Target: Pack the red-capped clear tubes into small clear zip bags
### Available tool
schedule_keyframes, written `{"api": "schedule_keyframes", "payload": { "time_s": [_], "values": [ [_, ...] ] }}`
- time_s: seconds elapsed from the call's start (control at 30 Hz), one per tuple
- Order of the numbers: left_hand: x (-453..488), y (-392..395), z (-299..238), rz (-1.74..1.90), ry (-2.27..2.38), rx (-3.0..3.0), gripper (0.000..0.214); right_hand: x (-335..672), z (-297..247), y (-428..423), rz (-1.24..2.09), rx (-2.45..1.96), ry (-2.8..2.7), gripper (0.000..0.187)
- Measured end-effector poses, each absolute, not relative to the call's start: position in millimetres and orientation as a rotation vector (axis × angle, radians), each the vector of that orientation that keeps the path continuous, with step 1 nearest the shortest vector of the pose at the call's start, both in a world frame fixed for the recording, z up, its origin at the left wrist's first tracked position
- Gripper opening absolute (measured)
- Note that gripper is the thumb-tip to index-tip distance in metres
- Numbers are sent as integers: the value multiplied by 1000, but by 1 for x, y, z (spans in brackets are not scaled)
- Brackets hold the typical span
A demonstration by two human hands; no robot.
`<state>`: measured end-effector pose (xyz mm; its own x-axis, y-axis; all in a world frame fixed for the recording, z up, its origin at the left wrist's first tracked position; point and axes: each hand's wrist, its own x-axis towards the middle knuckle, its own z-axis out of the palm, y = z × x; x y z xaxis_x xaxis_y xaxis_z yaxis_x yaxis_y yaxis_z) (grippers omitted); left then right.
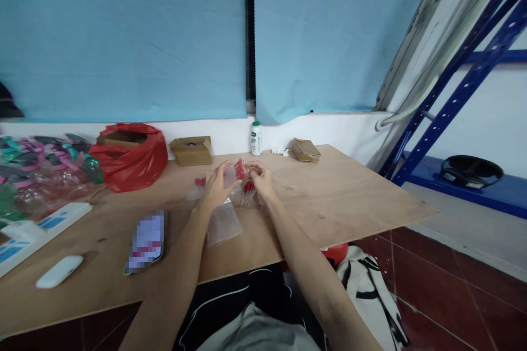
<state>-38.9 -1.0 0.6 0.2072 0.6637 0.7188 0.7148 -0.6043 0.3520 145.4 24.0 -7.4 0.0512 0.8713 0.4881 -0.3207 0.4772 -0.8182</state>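
Above the middle of the table, my left hand is closed around a clear plastic bag holding thin pale sticks with red ends. My right hand pinches at the bag's right edge, close to the red ends; its exact grip is too small to make out. Below my right hand, several loose red-ended sticks lie on the table. A flat clear zip bag rests nearer to me, under my left hand. More red ends show beside my left hand, partly behind it.
On the wooden table stand a red plastic bag, an open cardboard box, a white bottle and a brown package. Spray bottles, a power strip, a phone and a white case are left.
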Motion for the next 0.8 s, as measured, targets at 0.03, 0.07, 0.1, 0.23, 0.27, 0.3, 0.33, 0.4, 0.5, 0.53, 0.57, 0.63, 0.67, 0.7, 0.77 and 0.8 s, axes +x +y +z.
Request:
{"api": "schedule_keyframes", "payload": {
  "time_s": [0.03, 0.07, 0.1, 0.23, 0.27, 0.3, 0.33, 0.4, 0.5, 0.53, 0.57, 0.63, 0.67, 0.7, 0.77, 0.8],
  "values": [
    [-41, 2, -3, -1360, -1399, -2454, 71, 145, -7, 24, 1011, -585, -1187, 32],
    [-41, 5, -6, -1364, -1430, -2501, 67, 145, -8, 25, 1036, -586, -1181, 34],
    [-42, 7, -9, -1382, -1461, -2534, 63, 145, -8, 26, 1064, -585, -1172, 35],
    [-38, 9, -9, -1504, -1543, -2529, 51, 146, -11, 30, 1114, -591, -1172, 33],
    [-36, 9, -8, -1534, -1545, -2511, 49, 146, -11, 30, 1111, -610, -1186, 33],
    [-36, 8, -7, -1563, -1545, -2497, 46, 147, -12, 30, 1098, -640, -1210, 33],
    [-35, 7, -6, -1583, -1548, -2490, 45, 148, -12, 30, 1068, -682, -1242, 33],
    [-35, 6, -4, -1591, -1572, -2486, 43, 150, -11, 27, 927, -791, -1331, 34],
    [-38, 4, -3, -1515, -1638, -2470, 42, 154, -6, 21, 630, -895, -1466, 34],
    [-39, 3, -3, -1484, -1651, -2463, 41, 155, -5, 20, 572, -888, -1499, 34],
    [-39, 3, -3, -1457, -1654, -2459, 40, 155, -3, 18, 548, -862, -1528, 34],
    [-40, 1, -1, -1421, -1642, -2460, 38, 156, -2, 17, 571, -783, -1577, 33],
    [-41, 0, -1, -1403, -1638, -2469, 38, 156, -2, 18, 599, -746, -1594, 33],
    [-41, 0, 0, -1391, -1641, -2475, 39, 156, -3, 19, 634, -719, -1603, 33],
    [-42, -1, 0, -1416, -1665, -2446, 45, 155, -5, 21, 724, -698, -1598, 34],
    [-42, 0, 0, -1445, -1680, -2417, 48, 155, -6, 21, 778, -698, -1589, 34]
  ]
}}
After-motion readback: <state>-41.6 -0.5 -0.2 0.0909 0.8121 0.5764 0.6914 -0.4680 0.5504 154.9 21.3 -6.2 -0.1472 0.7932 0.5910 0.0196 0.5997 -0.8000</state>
